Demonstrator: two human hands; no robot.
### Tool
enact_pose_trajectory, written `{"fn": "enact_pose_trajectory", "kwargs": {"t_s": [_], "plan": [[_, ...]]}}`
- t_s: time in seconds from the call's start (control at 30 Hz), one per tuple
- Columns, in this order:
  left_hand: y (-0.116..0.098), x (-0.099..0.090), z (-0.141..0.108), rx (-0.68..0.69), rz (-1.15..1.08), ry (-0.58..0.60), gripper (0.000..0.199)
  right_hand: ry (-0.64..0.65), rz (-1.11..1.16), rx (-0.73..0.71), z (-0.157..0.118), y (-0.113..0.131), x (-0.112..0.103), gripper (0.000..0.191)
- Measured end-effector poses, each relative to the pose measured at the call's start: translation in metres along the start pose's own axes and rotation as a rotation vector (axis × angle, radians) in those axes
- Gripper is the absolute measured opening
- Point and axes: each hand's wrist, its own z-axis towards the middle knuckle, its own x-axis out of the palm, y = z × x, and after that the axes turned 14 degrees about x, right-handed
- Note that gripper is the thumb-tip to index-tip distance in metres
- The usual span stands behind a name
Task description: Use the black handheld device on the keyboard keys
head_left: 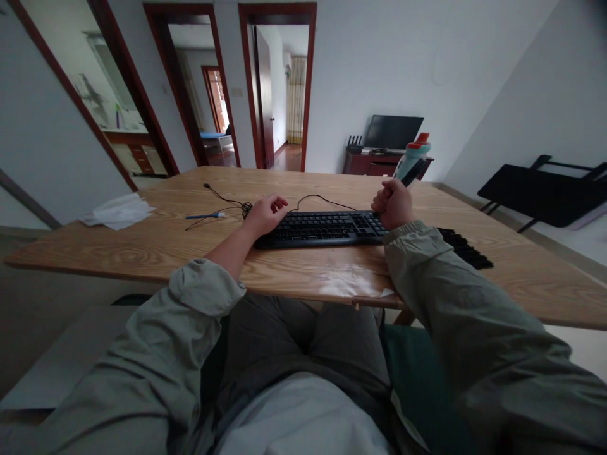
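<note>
A black keyboard lies on the wooden table in front of me, its cable running from the back edge toward a coil on the left. My left hand is at the keyboard's left end, its fingers loosely curled and apart, holding nothing that shows. Over the keyboard's right end, my right hand is closed around a dark, elongated object that points up and to the right. Behind that object stands a light teal bottle with a red cap.
On the table, a blue-and-white brush-like item and crumpled white tissue lie left. Black strips sit beside my right forearm. Beyond are a monitor on a red-brown cabinet and a folded black table.
</note>
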Motion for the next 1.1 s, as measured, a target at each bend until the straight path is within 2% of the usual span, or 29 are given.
{"fn": "enact_pose_trajectory", "kwargs": {"t_s": [0.13,0.27,0.33,0.4,0.47,0.57,0.67,0.77,0.93,1.1], "plan": [[-0.031,0.014,0.016,0.102,0.007,0.086,0.015,0.138,0.038,0.081,-0.002,0.005,-0.006,0.040],[-0.074,0.055,0.032,0.297,-0.104,0.236,0.026,0.158,0.116,0.130,-0.009,0.001,-0.003,0.040],[-0.090,0.078,0.039,0.212,-0.261,0.230,0.032,0.148,0.164,0.136,-0.015,-0.002,0.001,0.039],[-0.098,0.095,0.045,-0.015,-0.496,0.166,0.032,0.150,0.209,0.134,-0.020,-0.004,0.008,0.038],[-0.100,0.103,0.049,-0.217,-0.713,0.126,0.032,0.162,0.230,0.136,-0.024,-0.007,0.017,0.038],[-0.094,0.103,0.048,-0.338,-0.877,0.091,0.036,0.185,0.224,0.135,-0.028,-0.015,0.032,0.040],[-0.085,0.098,0.043,-0.368,-0.942,0.057,0.039,0.209,0.232,0.121,-0.031,-0.022,0.044,0.039],[-0.080,0.096,0.040,-0.389,-0.994,0.072,0.039,0.214,0.241,0.108,-0.033,-0.027,0.050,0.039],[-0.081,0.100,0.040,-0.405,-0.955,0.124,0.042,0.168,0.222,0.101,-0.031,-0.028,0.047,0.038],[-0.081,0.103,0.040,-0.396,-0.951,0.098,0.039,0.172,0.219,0.089,-0.029,-0.031,0.044,0.036]]}}
